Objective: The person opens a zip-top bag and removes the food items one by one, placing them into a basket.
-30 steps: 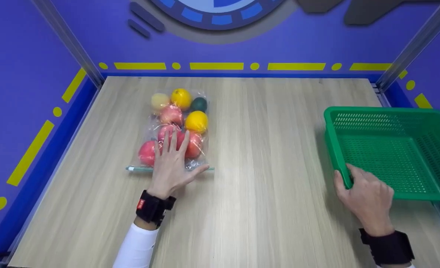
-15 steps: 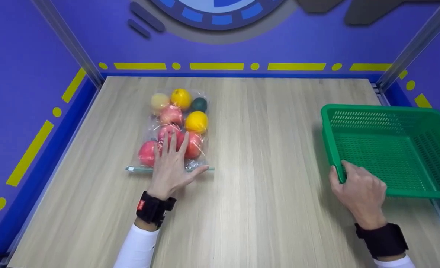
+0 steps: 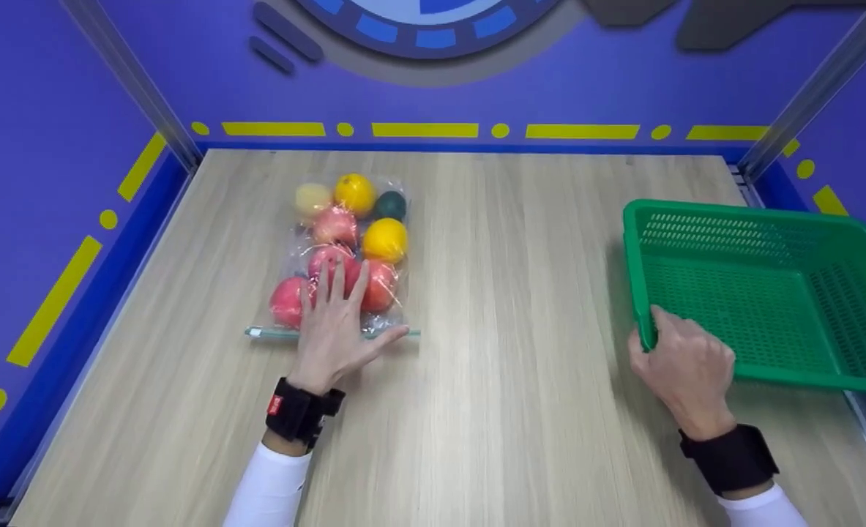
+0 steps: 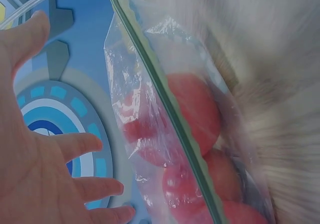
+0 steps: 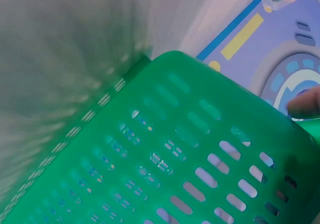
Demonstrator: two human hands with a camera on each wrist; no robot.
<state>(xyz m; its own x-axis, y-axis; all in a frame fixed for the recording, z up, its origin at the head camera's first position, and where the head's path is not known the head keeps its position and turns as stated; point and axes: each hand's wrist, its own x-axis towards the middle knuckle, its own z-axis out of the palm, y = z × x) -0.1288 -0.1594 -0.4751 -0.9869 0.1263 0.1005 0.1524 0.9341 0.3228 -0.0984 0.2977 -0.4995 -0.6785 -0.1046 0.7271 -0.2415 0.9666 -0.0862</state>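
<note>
A clear zip bag (image 3: 396, 322) full of several round fruits lies left of centre on the wooden table. Red fruits (image 3: 334, 225), yellow fruits (image 3: 385, 240), a pale round fruit (image 3: 312, 199) and a small dark green fruit (image 3: 390, 206) show through the plastic. Over the bag's zip end spreads my left hand (image 3: 334, 333), fingers extended; in the left wrist view the green zip strip (image 4: 165, 98) runs beside the hand. On the right, my right hand (image 3: 689, 366) grips the near left corner rim of a green plastic basket (image 3: 733, 377), thumb outside. The basket's inside shows no contents.
Blue panels (image 3: 433, 102) with yellow dashes wall the table (image 3: 506, 410) at the back and both sides. Metal posts (image 3: 813, 88) stand at the back corners. The basket reaches past the table's right edge.
My right hand has moved left, drawing the green basket a short way left with it. My left hand and the bag of fruit have stayed in place.
</note>
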